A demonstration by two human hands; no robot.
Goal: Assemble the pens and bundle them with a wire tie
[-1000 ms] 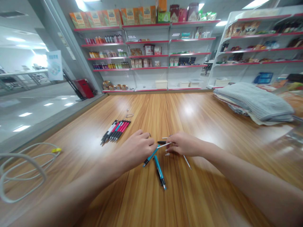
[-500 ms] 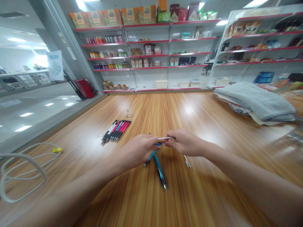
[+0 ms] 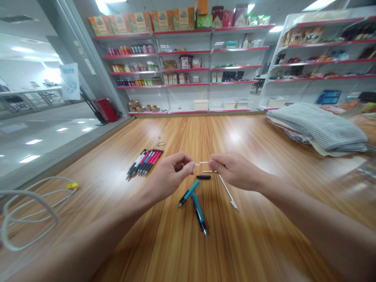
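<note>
My left hand (image 3: 174, 172) is closed, its thumb and forefinger pinching a small white tip (image 3: 197, 164); something dark shows under its curled fingers. Facing it, my right hand (image 3: 230, 169) pinches a thin white pen refill (image 3: 203, 162) that points left, its tip just short of the white piece. Below the hands, a black pen grip (image 3: 203, 177) lies on the table beside a blue pen barrel (image 3: 188, 194). Nearer me is a second blue pen piece (image 3: 199, 214) with a black end. Another white refill (image 3: 227, 191) lies slantwise under my right hand, and a thin white stick (image 3: 208, 171) shows by its fingers.
A row of pens (image 3: 145, 162) lies to the left, with a small ring (image 3: 161, 143) behind it. A white cable (image 3: 32, 199) coils at the far left. Folded striped cloth (image 3: 319, 125) is stacked at the right. Shelves (image 3: 188, 84) stand behind the wooden table (image 3: 264, 235).
My hands have drawn slightly apart and upward. The black grip and the blue barrel, formerly by my left fingers, now lie uncovered on the table. More of the slanted refill shows.
</note>
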